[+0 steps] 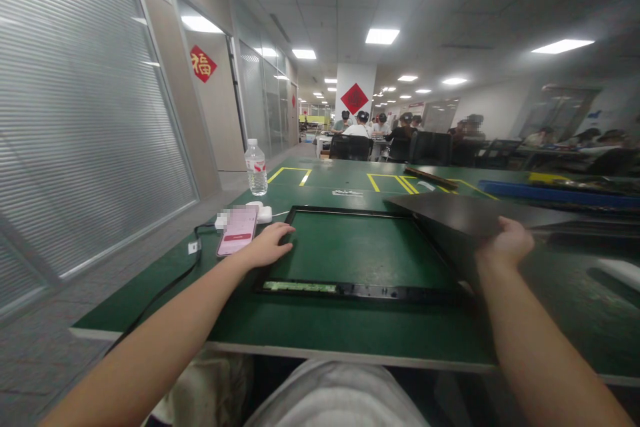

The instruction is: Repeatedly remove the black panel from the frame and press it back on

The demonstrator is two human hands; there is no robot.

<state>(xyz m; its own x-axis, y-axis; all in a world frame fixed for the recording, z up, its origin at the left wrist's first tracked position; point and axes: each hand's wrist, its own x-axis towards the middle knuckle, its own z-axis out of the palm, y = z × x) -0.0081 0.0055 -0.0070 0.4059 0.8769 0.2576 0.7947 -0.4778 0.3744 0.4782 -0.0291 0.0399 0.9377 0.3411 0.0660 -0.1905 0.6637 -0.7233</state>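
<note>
Panel (460, 212) sits in the right hand (506, 244); red sign (203, 65) reads "福".

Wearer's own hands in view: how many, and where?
2: the left hand over the black frame's left side, the right hand holding the dark panel at its edge.

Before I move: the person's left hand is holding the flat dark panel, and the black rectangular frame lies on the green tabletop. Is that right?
Not quite: the head view shows the right hand, not the left hand, holding the flat dark panel. The black rectangular frame does lie on the green tabletop.
</note>
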